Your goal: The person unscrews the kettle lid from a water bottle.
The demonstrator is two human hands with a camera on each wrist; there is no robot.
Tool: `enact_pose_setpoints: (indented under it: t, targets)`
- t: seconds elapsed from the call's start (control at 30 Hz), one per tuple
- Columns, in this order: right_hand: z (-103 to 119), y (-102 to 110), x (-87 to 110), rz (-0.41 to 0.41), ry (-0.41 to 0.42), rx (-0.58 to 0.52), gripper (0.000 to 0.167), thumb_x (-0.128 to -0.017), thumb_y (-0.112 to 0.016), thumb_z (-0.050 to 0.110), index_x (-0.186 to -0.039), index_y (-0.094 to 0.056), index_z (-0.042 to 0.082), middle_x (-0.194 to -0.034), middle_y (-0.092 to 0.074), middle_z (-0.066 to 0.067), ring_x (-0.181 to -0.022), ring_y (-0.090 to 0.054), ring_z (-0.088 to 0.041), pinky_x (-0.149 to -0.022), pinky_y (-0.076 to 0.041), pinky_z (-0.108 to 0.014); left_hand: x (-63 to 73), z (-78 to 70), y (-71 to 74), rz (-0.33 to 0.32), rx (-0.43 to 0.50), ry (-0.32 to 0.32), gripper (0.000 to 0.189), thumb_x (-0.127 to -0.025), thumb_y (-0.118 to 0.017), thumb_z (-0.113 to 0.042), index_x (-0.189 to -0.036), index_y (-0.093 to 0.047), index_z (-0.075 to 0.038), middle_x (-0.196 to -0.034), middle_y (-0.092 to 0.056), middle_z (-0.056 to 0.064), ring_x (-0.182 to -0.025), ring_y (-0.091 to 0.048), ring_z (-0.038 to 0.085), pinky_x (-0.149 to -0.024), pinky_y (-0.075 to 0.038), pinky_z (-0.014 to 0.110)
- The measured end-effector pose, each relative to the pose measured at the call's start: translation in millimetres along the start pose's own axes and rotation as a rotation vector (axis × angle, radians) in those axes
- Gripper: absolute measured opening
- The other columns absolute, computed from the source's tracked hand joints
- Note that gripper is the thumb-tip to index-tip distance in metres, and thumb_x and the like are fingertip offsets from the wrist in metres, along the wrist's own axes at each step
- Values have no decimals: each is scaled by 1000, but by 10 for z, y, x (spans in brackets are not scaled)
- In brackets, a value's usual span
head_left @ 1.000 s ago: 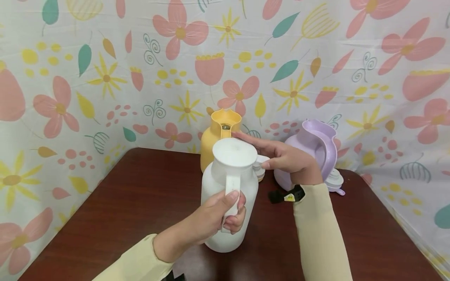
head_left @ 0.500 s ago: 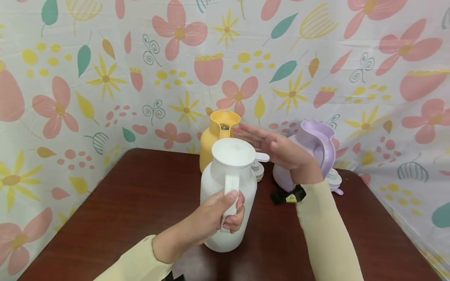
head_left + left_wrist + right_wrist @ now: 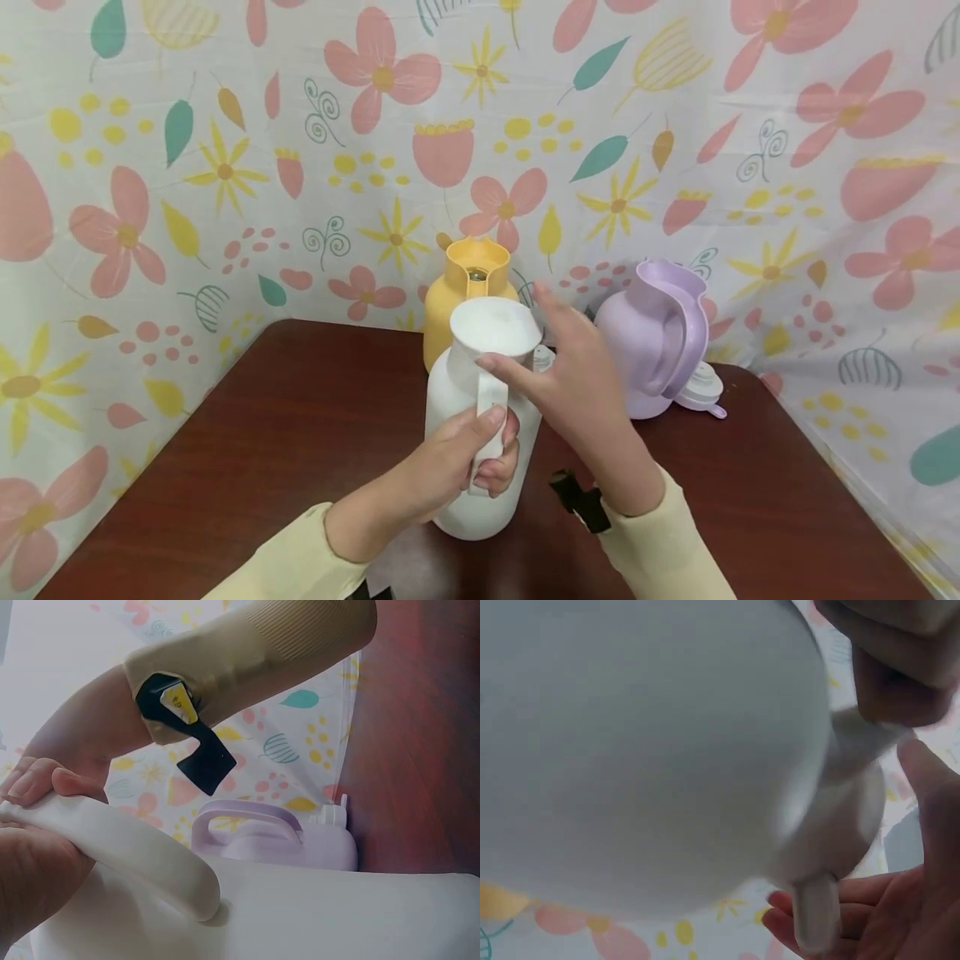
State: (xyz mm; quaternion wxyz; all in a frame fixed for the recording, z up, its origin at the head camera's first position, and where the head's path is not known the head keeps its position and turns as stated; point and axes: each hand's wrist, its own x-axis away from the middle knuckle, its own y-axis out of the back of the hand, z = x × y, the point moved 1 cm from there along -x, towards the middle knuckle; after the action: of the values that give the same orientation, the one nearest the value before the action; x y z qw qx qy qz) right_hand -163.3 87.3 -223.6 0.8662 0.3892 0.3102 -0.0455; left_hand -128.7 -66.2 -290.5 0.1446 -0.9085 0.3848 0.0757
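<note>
A white thermos jug (image 3: 453, 396) stands on the table with its white lid (image 3: 495, 325) in the mouth. My left hand (image 3: 457, 458) grips the jug's handle (image 3: 142, 851), fingers curled round it. Beside the lid, my right hand (image 3: 585, 387) has its thumb stretched across in front of the jug's neck and its fingers extended beyond the far side. In the right wrist view, the lid's tab (image 3: 817, 915) lies before the right fingers (image 3: 866, 896). Whether the right hand touches the lid I cannot tell.
A yellow thermos jug (image 3: 446, 304) stands behind, its top uncovered. Right of it is a purple thermos jug (image 3: 633, 350), with a white stopper (image 3: 701, 387) beside it. Another white stopper (image 3: 543, 358) is mostly hidden behind my right hand. A flowered sheet (image 3: 262, 183) hangs behind the table (image 3: 300, 400).
My right hand has come off the lid's tab, lifted, then swung toward me and left, with the thumb now before the jug's neck. The left hand keeps its grip.
</note>
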Motion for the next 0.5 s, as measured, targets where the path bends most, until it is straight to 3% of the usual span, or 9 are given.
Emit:
enact_pose_setpoints:
  t: [0.13,0.2,0.27,0.5]
  targets:
    - [27,-115,-11,-30,5,72,78,-74,-88,42,-138,-63,6,-136,-68,-14,-130,-62,-36,-112,-32,-71,-4,13,-1,16,0,-11,43,-109,-33,-50,-89,-36,-12,-66,-35,-8,-58,-30,5,-61,-28,21]
    - [15,-142,-25,-50,18,42,73,-73,-89,39,-134,-66,7,-133,-70,-13,-129,-63,-35,-111,-30,-73,-6,11,1,21,2,-16,44,-109,-33,-51,-89,-35,-12,-65,-34,-8,-58,-30,5,-60,-27,21]
    - [-27,-155,-56,-55,44,-27,69,-72,-90,33,-132,-68,7,-132,-71,-13,-128,-64,-34,-109,-33,-68,-7,5,8,25,5,-24,45,-108,-35,-52,-89,-35,-12,-65,-33,-8,-58,-29,5,-59,-26,22]
    - [-326,-117,-241,125,162,-251,64,-74,-89,12,-134,-67,8,-138,-67,-12,-138,-55,-31,-111,-47,-50,-7,-8,26,38,3,-17,44,-109,-33,-50,-88,-34,-12,-66,-32,-8,-58,-29,6,-60,-26,22]
